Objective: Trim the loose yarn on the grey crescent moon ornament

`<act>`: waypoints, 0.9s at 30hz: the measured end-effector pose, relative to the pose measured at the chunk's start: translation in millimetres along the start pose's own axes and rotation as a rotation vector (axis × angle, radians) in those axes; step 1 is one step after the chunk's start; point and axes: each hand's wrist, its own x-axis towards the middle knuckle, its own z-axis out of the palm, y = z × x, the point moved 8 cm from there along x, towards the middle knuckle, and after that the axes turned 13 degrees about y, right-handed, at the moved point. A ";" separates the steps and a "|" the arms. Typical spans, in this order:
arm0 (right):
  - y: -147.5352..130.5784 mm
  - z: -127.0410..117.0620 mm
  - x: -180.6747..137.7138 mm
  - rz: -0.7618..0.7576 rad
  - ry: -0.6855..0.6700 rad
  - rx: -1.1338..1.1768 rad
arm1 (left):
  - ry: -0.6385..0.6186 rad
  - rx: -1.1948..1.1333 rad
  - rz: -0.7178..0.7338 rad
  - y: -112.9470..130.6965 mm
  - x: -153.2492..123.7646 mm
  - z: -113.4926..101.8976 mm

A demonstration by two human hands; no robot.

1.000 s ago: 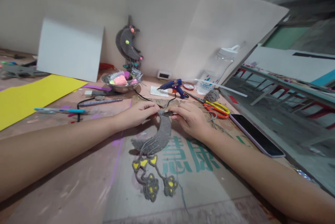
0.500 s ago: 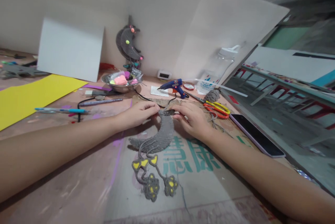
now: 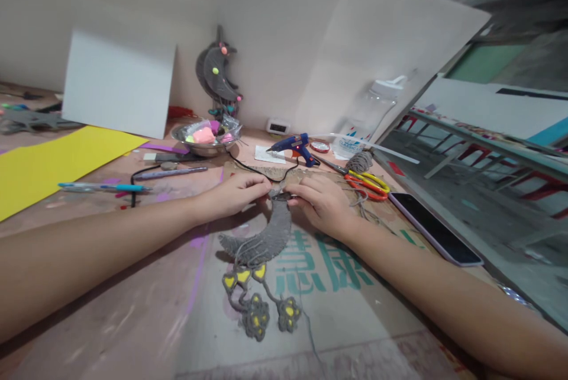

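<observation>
A grey yarn-wrapped crescent moon [image 3: 277,229] lies on a cardboard sheet [image 3: 346,321] with printed green characters. Yarn strands run from its lower part to small yellow-filled hearts [image 3: 243,276] and two grey and yellow flowers [image 3: 256,317]. My left hand [image 3: 242,192] pinches the moon's upper tip from the left, thumb and forefinger together. My right hand [image 3: 322,202] is closed at the same tip from the right, its fingertips on a small dark grey piece there. Exactly what lies between the fingertips is partly hidden.
Behind my hands lie a blue glue gun [image 3: 293,146] with a black cord, scissors [image 3: 368,186] and a yarn ball [image 3: 359,161]. A metal bowl [image 3: 206,148] of clay packets is left of them. A phone [image 3: 435,229] lies right; a clear bottle [image 3: 368,119] stands behind.
My right hand's fingertips have shifted slightly left and curled more at the moon's tip. The moon's upper part has moved slightly left; my left hand stays nearly still.
</observation>
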 end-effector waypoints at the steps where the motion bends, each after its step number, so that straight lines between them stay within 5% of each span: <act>1: 0.3 -0.3 0.0 0.003 0.006 0.004 | 0.010 0.004 0.007 0.6 0.3 -0.9; 6: 12.3 -1.1 -4.2 0.173 0.040 0.111 | 0.026 -0.009 0.015 1.1 1.3 -1.6; 11: 56.6 -0.6 -21.0 0.791 0.216 0.390 | 0.087 -0.165 -0.052 -5.2 3.6 -2.6; 13: 63.3 6.7 -23.9 0.925 0.202 0.511 | 0.092 -0.178 -0.051 -3.5 4.7 -3.0; 23: 24.1 27.8 -16.6 1.024 -0.073 0.985 | 0.121 -0.246 0.211 65.7 8.5 -31.1; 27: 5.6 25.3 -9.9 1.019 -0.130 1.081 | 0.155 -0.370 0.192 76.6 4.4 -38.4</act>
